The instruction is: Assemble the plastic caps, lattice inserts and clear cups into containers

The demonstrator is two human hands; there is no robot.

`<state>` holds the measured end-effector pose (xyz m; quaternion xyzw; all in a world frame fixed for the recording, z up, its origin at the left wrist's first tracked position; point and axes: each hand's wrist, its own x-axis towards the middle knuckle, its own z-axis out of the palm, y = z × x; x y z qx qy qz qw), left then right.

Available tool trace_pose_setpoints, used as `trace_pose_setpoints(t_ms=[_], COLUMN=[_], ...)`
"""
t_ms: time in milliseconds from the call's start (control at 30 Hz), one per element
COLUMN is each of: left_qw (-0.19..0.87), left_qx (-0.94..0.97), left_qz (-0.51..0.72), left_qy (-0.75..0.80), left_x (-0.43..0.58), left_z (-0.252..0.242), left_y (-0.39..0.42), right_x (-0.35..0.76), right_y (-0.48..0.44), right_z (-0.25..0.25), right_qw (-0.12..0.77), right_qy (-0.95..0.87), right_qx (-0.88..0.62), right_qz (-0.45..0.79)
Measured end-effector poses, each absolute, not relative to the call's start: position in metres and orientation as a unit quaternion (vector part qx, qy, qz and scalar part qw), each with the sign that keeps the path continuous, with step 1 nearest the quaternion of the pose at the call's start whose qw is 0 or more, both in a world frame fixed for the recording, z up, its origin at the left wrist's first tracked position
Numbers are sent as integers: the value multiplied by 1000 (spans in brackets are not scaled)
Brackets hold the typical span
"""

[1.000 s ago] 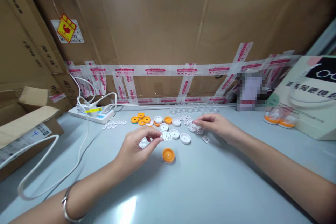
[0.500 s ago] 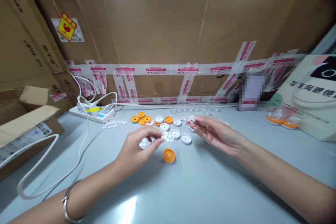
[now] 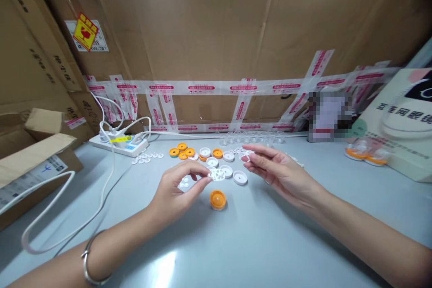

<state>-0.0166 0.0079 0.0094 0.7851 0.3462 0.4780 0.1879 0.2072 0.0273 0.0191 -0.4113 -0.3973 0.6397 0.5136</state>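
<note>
Between thumb and fingertips, my left hand [image 3: 180,191] pinches a flat white disc with cut-out holes [image 3: 218,174]. Below that disc, an orange round cup with a white base [image 3: 218,200] rests on the table. My right hand [image 3: 281,175] has its fingers closed on a second white openwork disc [image 3: 245,156], partly hidden by the fingertips. More white openwork pieces [image 3: 238,150] lie just behind it. White shallow round cups [image 3: 240,177] and orange ones [image 3: 218,153] are grouped behind and between my hands.
A row of clear plastic domes [image 3: 251,137] stands along the back. Small white discs [image 3: 147,157] lie near a power strip [image 3: 119,144] with looping white cables. Domed orange-and-white pieces [image 3: 356,152] sit at right by a printed box [image 3: 401,126]. Large cardboard [image 3: 202,22] walls the back.
My right hand has turned slightly and its fingers have closed further over the white disc, hiding more of it. My left hand still holds its disc in nearly the same place.
</note>
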Motion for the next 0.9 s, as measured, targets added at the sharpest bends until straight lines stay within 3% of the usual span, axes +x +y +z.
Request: trace_pose_setpoints(t_ms=[300,533,900], left_qw=[280,322,295], left_qx=[758,752,767], left_qz=[485,479,480], left_qy=[334,318,309], left_x=[-11,-7,-7], left_z=[4,6,5], left_y=[4,-3,-5], right_x=[188,179,172], right_y=[1,-6,-8], right_z=[18,12,6], right_qw=[497,542,509], right_qy=[-492,-628,-583], right_qx=[-410,-363,-348], right_qz=[586,424,529])
